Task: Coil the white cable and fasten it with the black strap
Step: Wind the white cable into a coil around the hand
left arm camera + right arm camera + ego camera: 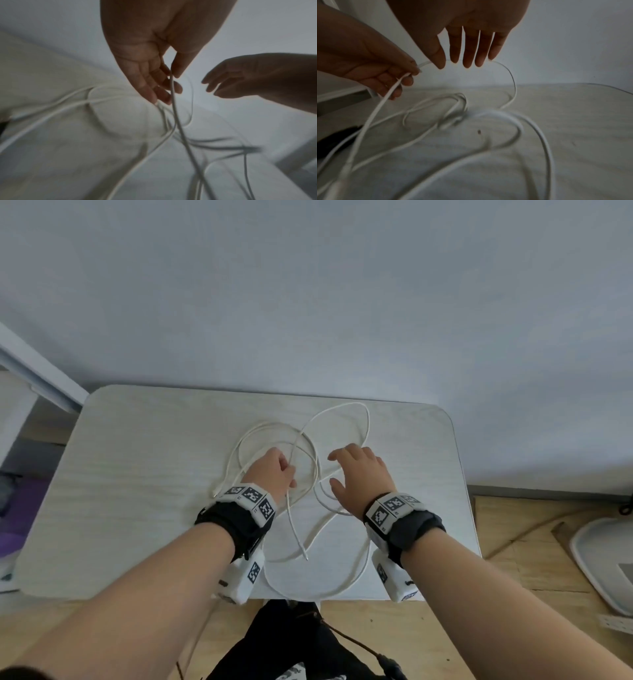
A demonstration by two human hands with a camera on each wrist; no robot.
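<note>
White cable lies loose across our table, nearest us in one wide loop at the front edge, with a free plug end pointing toward us between the wrists. We judge this slack is left flat on purpose, so it can be drawn in turn by turn without snagging.

Further in, our left hand pinches one run of the cable between thumb and fingers and lifts it clear of the surface; the left wrist view shows the strand running down from that pinch. We hold it raised, in our judgement, to serve as the anchor for the coil.

Beside it, our right hand hovers with fingers straight and spread, grasping nothing; the right wrist view shows its fingertips just above a raised arc of cable. We read this as a reach to gather the next turn.

Beyond both hands, more loops overlap toward the far edge, uncoiled. Coiling is barely begun.

We cannot identify the black strap with certainty; a dark shape at the left of the right wrist view is too blurred to name.
</note>
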